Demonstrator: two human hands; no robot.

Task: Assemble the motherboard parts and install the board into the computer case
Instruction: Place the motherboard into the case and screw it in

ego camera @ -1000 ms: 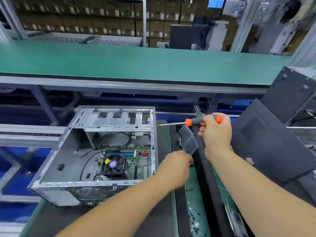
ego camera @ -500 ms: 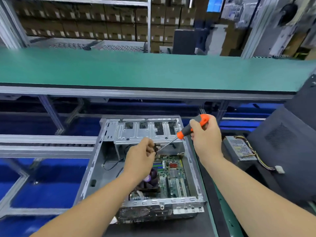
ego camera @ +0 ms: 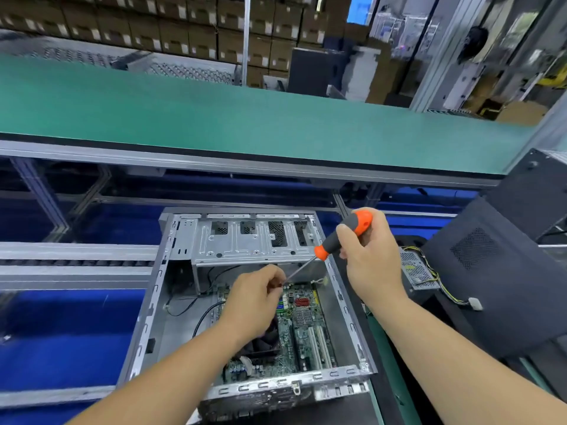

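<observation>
Having left the parts tray, the left hand (ego camera: 256, 297) is now pinching a small screw, I judge, at the screwdriver (ego camera: 329, 245) tip over the motherboard (ego camera: 302, 326) inside the case (ego camera: 245, 240); the right hand (ego camera: 372, 259) is gripping the handle, so fastening is beginning.

No text, label, brand or number is legible; the labels on the stacked cartons (ego camera: 171, 29) are blurred.

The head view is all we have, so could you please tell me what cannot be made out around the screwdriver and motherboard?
- Screwdriver tip: hidden behind the left hand fingers.
- Any screw pinched there: too small, covered by those fingers.
- CPU fan on the motherboard: mostly hidden under the left wrist.
- Handle middle: wrapped by the right hand.
</observation>
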